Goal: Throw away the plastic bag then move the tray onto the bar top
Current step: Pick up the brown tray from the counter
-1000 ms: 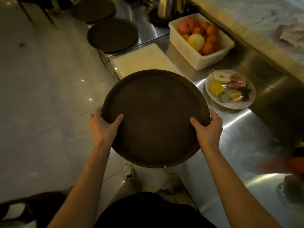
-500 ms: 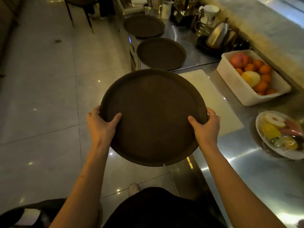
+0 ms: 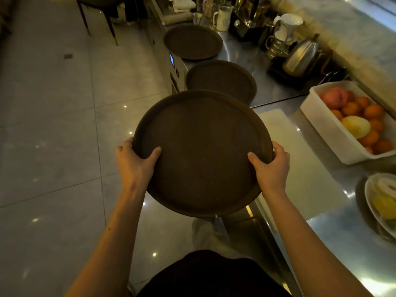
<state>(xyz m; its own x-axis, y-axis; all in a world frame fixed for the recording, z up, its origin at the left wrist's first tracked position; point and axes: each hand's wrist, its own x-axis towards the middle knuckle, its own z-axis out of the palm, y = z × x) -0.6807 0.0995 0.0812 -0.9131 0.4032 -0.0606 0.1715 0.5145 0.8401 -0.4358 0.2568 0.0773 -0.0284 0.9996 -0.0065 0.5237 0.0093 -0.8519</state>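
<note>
A round dark brown tray (image 3: 203,146) is held level in front of me, over the floor beside the steel counter's left edge. My left hand (image 3: 134,161) grips its left rim, thumb on top. My right hand (image 3: 271,166) grips its right rim the same way. The tray carries nothing. The pale marble bar top (image 3: 364,33) runs along the far right, above and behind the steel counter. No plastic bag is in view.
Two more brown trays (image 3: 220,81) (image 3: 192,41) lie on the steel counter (image 3: 334,221) ahead. A white cutting board (image 3: 300,163), a white tub of fruit (image 3: 351,125), a fruit plate (image 3: 381,202), a kettle (image 3: 302,56) and cups stand there. Tiled floor lies left; chair legs (image 3: 98,20) stand far off.
My view has swung left and forward along the counter. The tray stays in both hands; the fruit tub and plate slid to the right, and further trays and the kettle came into view.
</note>
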